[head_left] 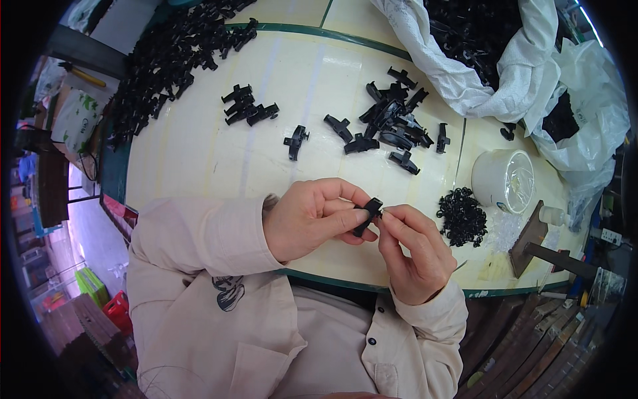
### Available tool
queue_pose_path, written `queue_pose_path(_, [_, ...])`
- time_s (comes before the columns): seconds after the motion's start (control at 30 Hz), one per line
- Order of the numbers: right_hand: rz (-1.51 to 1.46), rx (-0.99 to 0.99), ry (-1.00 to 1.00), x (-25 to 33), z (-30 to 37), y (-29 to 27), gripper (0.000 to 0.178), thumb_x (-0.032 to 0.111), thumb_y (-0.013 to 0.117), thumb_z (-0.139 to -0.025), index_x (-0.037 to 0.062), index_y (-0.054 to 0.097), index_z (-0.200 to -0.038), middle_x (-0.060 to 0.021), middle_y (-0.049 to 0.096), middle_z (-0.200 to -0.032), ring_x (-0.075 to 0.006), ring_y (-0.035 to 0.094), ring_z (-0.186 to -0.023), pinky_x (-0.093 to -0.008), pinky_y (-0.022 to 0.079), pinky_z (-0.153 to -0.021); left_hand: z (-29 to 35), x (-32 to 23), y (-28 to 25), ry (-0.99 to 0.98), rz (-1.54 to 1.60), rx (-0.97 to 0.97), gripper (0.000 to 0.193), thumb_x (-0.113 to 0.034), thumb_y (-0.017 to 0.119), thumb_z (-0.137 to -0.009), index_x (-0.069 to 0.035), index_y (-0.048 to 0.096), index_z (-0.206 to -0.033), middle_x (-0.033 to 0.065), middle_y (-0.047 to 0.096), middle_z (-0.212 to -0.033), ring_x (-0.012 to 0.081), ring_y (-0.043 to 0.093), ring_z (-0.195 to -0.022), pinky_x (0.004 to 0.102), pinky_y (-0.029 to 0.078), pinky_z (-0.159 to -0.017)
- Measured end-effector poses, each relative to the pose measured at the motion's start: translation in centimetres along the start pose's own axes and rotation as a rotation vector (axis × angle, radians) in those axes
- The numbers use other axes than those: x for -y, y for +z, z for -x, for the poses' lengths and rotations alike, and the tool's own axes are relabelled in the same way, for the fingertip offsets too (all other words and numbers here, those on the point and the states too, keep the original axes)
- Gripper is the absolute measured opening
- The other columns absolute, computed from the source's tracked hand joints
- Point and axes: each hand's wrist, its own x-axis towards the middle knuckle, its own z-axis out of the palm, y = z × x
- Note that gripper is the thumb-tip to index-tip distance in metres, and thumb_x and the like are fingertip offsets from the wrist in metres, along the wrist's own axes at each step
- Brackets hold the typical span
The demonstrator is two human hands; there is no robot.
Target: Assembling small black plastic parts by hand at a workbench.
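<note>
Cream table (pixel 206 153) is busy. Well left of the roll (pixel 490 176), a heap (pixel 169 60); nearer the roll, left hand (pixel 299 223) pinches a black clip (pixel 373 206), right hand (pixel 415 249) fingertips meet at its end, can't tell on what; rings (pixel 463 216) just beside the roll. Clip's probably half-done, plenty left if the heap's unfinished.

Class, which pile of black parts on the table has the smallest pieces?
The pile of tiny pieces right of the right hand, beside the white roll; elsewhere, the piled parts are visibly longer and larger.
</note>
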Motion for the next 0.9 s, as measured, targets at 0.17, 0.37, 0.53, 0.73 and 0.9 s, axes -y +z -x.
queue_pose_path(0.17, [-0.015,-0.004,0.025,0.0,0.2,0.3,0.031,-0.011,0.066,-0.076,-0.0063,0.061,-0.106,-0.0188,0.062,-0.104,-0.0269,0.066,-0.084,-0.0296,0.055,-0.069,-0.2,0.1,-0.1,-0.02,-0.017,-0.037,0.022,-0.008,0.056,-0.092,0.005,0.053,-0.11,0.0112,0.066,-0.1,0.0166,0.065,-0.092,0.0253,0.054,-0.079])
queue_pose_path(0.37, [0.02,-0.091,0.075,0.1,0.3,0.2,0.029,-0.011,0.064,-0.079,-0.0069,0.061,-0.107,-0.0204,0.063,-0.105,-0.0237,0.067,-0.083,-0.0282,0.055,-0.069,-0.3,-0.1,-1.2,-0.042,-0.014,-0.1,0.02,-0.011,0.059,-0.09,0.004,0.061,-0.103,0.0093,0.067,-0.092,0.0131,0.065,-0.082,0.0243,0.054,-0.074])
queue_pose_path(0.53, [0.146,-0.222,0.182,-0.8,1.0,-2.2,0.016,-0.009,0.058,-0.084,-0.0083,0.063,-0.099,-0.0195,0.064,-0.101,-0.0168,0.064,-0.072,-0.0236,0.053,-0.063,0.8,-2.3,-5.3,0.097,-0.432,-0.381,0.022,-0.014,0.063,-0.088,0.006,0.065,-0.098,0.0085,0.066,-0.08,0.012,0.065,-0.071,0.0225,0.055,-0.064])
queue_pose_path(0.73, [0.114,-0.232,0.302,-1.0,2.1,-2.5,0.017,-0.011,0.065,-0.075,-0.0075,0.065,-0.092,-0.0191,0.067,-0.09,-0.0253,0.066,-0.081,-0.0291,0.052,-0.072,0.4,-4.1,-6.3,0.188,-0.728,-0.561,0.021,-0.013,0.068,-0.083,0.006,0.065,-0.09,0.0084,0.065,-0.073,0.0117,0.06,-0.055,0.023,0.049,-0.05])
queue_pose_path(0.9, [0.031,-0.228,0.325,-0.6,2.2,-2.5,0.013,-0.009,0.061,-0.08,-0.0082,0.065,-0.093,-0.0194,0.066,-0.091,-0.0193,0.065,-0.069,-0.0243,0.052,-0.061,1.9,-2.7,-7.9,1.217,-1.785,-0.629,0.029,-0.01,0.075,-0.072,-0.004,0.064,-0.099,0.0097,0.063,-0.091,0.0201,0.06,-0.075,0.0321,0.047,-0.063])
